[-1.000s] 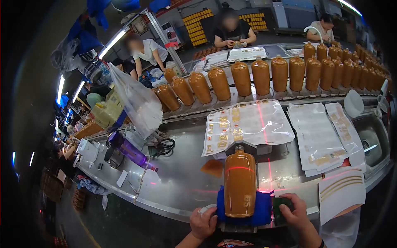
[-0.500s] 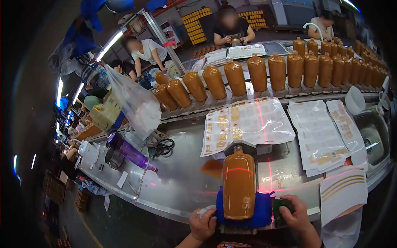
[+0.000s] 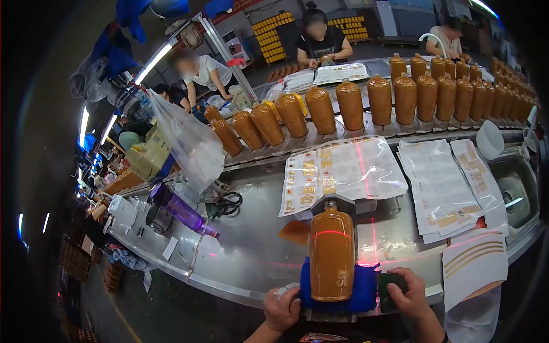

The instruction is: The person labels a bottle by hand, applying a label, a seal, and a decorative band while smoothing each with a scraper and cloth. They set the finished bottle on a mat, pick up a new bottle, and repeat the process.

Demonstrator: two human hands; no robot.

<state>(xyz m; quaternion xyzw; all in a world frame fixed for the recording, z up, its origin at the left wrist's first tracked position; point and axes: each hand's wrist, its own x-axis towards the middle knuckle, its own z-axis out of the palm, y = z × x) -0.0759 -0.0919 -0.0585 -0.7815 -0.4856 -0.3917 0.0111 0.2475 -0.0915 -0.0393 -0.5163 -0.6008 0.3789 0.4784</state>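
Observation:
A glossy brown bottle (image 3: 331,257) lies on a stand in front of me, its neck pointing away against a grey angled block (image 3: 346,206). Beneath its base is a blue cloth (image 3: 366,288). A light marking shows near the lower right of the bottle, and a red laser line crosses its upper part. To the left of the cloth, my left hand (image 3: 280,308) is closed on a crumpled white wad, perhaps tissue or cloth. On the right, my right hand (image 3: 407,292) grips a dark green flat pad (image 3: 387,291). Neither hand touches the bottle.
Decal sheets (image 3: 343,171) lie behind the bottle, with more printed sheets (image 3: 437,188) to the right near a sink (image 3: 523,188). Several brown bottles stand along a conveyor (image 3: 257,157). A purple bottle (image 3: 183,212) and scissors (image 3: 229,204) are at left. Co-workers sit or stand beyond.
The bottles on the conveyor have shifted left, and a yellow object now shows behind them. The marking on the bottle before me looks more distinct. My hands have hardly moved.

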